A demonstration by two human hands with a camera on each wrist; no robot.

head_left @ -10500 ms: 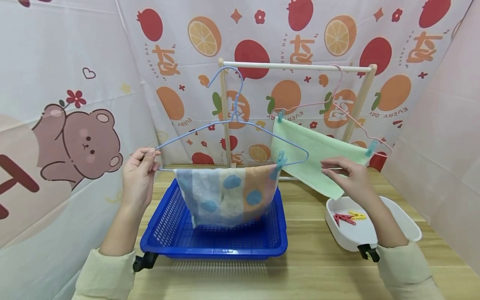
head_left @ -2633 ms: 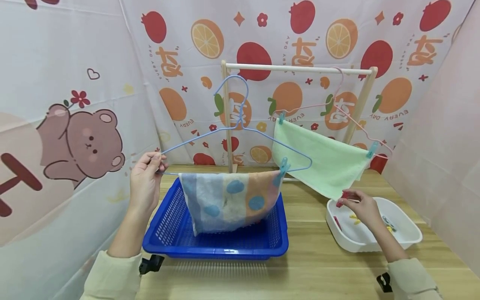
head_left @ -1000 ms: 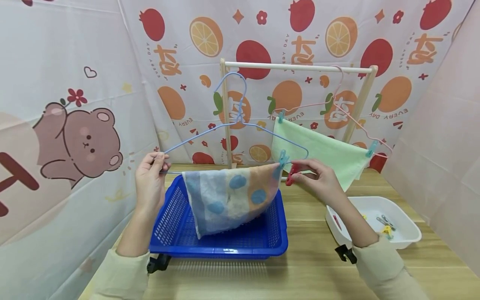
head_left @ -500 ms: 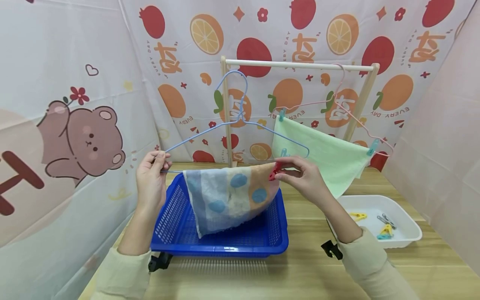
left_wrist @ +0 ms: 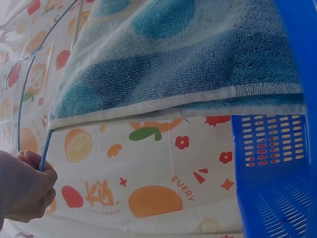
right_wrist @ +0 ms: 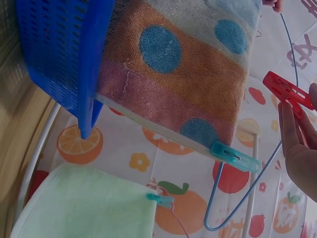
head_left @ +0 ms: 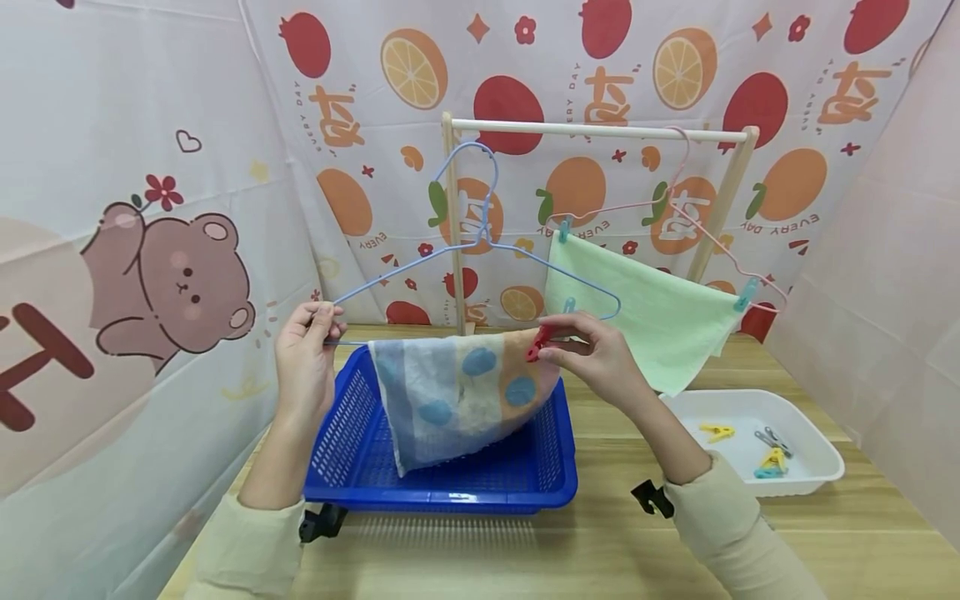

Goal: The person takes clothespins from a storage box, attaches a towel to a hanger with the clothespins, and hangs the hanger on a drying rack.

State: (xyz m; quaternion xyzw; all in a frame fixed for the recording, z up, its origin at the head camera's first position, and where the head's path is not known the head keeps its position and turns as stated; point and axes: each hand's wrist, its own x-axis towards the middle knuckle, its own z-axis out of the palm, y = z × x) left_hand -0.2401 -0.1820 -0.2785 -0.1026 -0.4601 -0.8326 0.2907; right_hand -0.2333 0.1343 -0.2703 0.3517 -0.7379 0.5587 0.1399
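Note:
My left hand (head_left: 306, 358) grips the left end of a blue wire hanger (head_left: 408, 268). A patterned towel (head_left: 435, 396) with stripes and blue dots hangs folded over its bottom bar, above the blue basket (head_left: 442, 502). A teal clothespin (right_wrist: 235, 157) fastens the towel's right corner to the bar; in the head view my right hand mostly covers it. Between thumb and fingers my right hand (head_left: 603, 358) pinches a red clothespin (head_left: 536, 343), which overlaps the towel's upper right part in the head view. The right wrist view shows this red clothespin (right_wrist: 287, 91) apart from the towel.
A wooden rack with a white rail (head_left: 600, 130) stands behind, holding a pink hanger (head_left: 615, 210) with a light green towel (head_left: 622, 308) clipped by teal clothespins. At right, a white tray (head_left: 813, 442) contains several clothespins, yellow, grey and teal among them.
My right hand, free at first, has picked a red clothespin from the white tray and carried it up and left to the patterned towel's top edge. My left hand keeps its grip on the hanger.

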